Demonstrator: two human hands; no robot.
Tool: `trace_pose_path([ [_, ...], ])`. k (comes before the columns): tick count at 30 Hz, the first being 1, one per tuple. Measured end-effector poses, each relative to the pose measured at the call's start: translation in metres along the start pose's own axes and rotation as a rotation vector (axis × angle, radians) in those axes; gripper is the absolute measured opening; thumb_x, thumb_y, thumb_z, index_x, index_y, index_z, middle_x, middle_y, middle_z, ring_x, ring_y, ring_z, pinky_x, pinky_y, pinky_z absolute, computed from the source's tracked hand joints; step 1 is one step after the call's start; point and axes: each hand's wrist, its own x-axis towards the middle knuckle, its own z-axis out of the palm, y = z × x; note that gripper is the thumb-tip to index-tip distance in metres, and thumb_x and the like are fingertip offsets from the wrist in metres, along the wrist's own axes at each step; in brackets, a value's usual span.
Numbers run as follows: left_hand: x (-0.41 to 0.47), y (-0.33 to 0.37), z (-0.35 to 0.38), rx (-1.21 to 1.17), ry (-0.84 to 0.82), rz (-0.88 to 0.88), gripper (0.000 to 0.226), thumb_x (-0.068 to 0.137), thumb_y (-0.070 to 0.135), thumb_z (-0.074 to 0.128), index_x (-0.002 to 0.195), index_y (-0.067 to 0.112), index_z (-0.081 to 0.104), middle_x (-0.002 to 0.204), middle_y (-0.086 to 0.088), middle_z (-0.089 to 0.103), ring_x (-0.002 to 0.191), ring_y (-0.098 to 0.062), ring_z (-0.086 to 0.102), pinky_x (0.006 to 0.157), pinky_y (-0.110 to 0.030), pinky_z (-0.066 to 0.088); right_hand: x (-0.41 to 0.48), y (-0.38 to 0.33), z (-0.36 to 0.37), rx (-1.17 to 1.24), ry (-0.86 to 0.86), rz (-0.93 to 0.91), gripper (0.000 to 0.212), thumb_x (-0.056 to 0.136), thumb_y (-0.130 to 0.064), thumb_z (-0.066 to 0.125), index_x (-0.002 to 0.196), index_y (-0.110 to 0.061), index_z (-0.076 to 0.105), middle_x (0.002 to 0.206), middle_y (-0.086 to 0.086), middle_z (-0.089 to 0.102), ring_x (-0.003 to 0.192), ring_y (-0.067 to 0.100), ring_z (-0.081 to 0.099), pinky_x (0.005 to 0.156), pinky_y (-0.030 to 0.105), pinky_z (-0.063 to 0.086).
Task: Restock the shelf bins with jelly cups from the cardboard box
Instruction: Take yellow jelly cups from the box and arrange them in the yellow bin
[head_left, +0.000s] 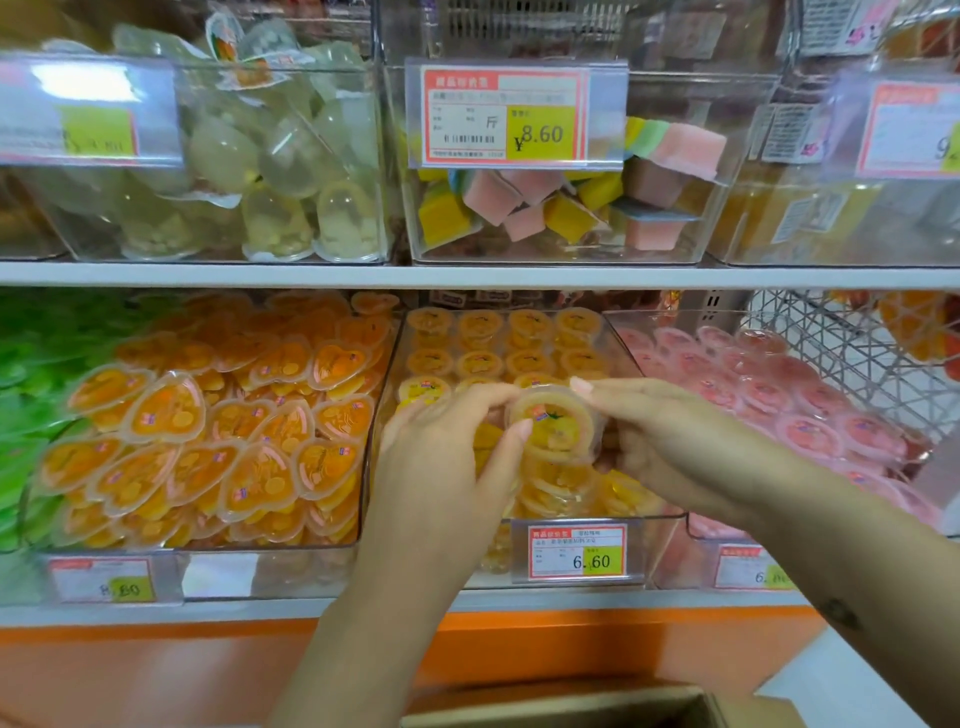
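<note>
Hands meet over the middle clear bin, both holding one round yellow jelly cup: the left hand pinches its near edge between thumb and fingers, and the right hand curls its fingers round the other side. The cup hovers just above loose cups at the bin's front; orange cups line its back. A price tag hangs on the bin, and the cardboard box lies below it
</note>
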Motion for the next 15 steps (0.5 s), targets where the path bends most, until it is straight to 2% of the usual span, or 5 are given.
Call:
trace_pose_path([
  [3,0.0,0.003,0.001,-0.124,-0.026,-0.094,0.005,0.089,0.035,0.058,0.091,0.039,0.057,0.081,0.023,0.061,0.086,0.006,0.057,0.073,-0.021,0.049,-0.003,-0.005,0.005,0.016,-0.007,0.041,0.035,0.077,-0.043,0.052,0.083,-0.012,0.067,0.062,0.003,0.052,0.058,0.012,0.047,0.054,0.022,0.037],
  [6,-0.001,0.002,-0.001,-0.176,-0.055,-0.171,0.002,0.088,0.033,0.059,0.087,0.034,0.06,0.076,0.018,0.061,0.079,0.004,0.056,0.067,-0.02,0.048,-0.007,-0.007,0.004,-0.255,0.094,-0.033,0.033,0.089,-0.044,0.046,0.085,-0.021,0.07,0.067,-0.006,0.062,0.062,0.008,0.055,0.06,0.021,0.042],
  [8,0.0,0.001,-0.004,-0.166,-0.067,-0.191,0.006,0.088,0.031,0.059,0.084,0.036,0.059,0.073,0.017,0.061,0.077,0.002,0.056,0.065,-0.026,0.049,-0.01,-0.006,0.004,-0.388,0.196,-0.162,0.024,0.088,-0.042,0.051,0.094,-0.025,0.067,0.067,-0.008,0.063,0.064,0.004,0.056,0.062,0.019,0.044],
  [11,0.001,-0.001,-0.009,-0.128,-0.081,-0.18,0.008,0.089,0.033,0.058,0.089,0.04,0.062,0.073,0.017,0.063,0.076,0.001,0.057,0.067,-0.03,0.051,-0.012,-0.005,0.008,-0.482,0.153,-0.243,0.009,0.083,-0.029,0.065,0.09,-0.023,0.066,0.062,-0.001,0.063,0.063,0.01,0.058,0.061,0.021,0.046],
  [15,0.002,-0.009,-0.018,-0.055,-0.004,-0.189,0.021,0.09,0.036,0.056,0.108,0.039,0.064,0.086,0.021,0.063,0.085,0.003,0.058,0.075,-0.022,0.05,0.009,-0.009,0.01,-0.336,0.248,-0.205,0.009,0.088,-0.009,0.063,0.081,-0.014,0.066,0.057,-0.004,0.061,0.048,-0.001,0.051,0.05,0.01,0.04],
])
